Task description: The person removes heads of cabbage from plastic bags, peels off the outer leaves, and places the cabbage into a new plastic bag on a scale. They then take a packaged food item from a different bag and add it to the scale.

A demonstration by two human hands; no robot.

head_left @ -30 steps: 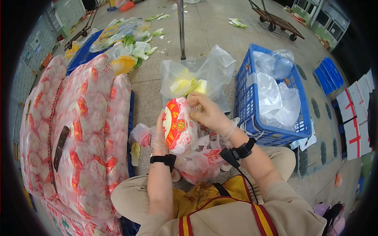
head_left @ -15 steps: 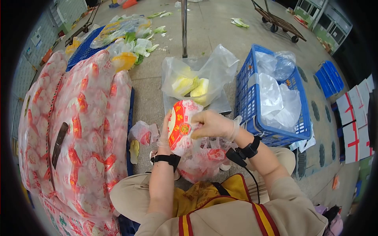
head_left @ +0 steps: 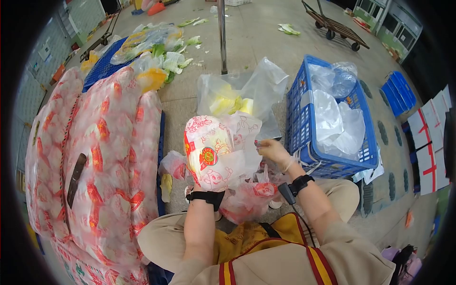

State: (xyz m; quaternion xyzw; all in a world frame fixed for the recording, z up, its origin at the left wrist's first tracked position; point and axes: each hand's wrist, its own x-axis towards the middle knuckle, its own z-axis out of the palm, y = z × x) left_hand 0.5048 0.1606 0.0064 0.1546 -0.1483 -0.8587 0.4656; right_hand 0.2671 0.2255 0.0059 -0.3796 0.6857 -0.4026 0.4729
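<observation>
Held up over the lap: a rounded cabbage in a printed wrapper [head_left: 209,154], thin glossy plastic, white with red and pink drawings and a round red-and-yellow emblem. Left hand [head_left: 195,183] cupped beneath and behind it, mostly hidden, gripping its underside; black wristband just below. Right hand [head_left: 271,149] just right of the wrapper, in a thin clear glove, fingers pinched on the loose crinkled flap of the film pulled sideways. Directly under the wrapper, a heap of crumpled emptied wrappers [head_left: 249,197], same red-and-white print, soft and wrinkled. Just beyond the wrapper, on the concrete floor, a clear plastic bag [head_left: 256,90], slack and translucent, with pale yellow-green cabbages inside. Right of the wrapper, a blue plastic crate [head_left: 297,123] with latticed walls, filled with bunched clear bags. Left of the wrapper, a tall bulging stack of wrapped cabbages [head_left: 104,152] in big see-through sacks, lumpy, with a dark knife-like handle [head_left: 76,178] lying on it.
</observation>
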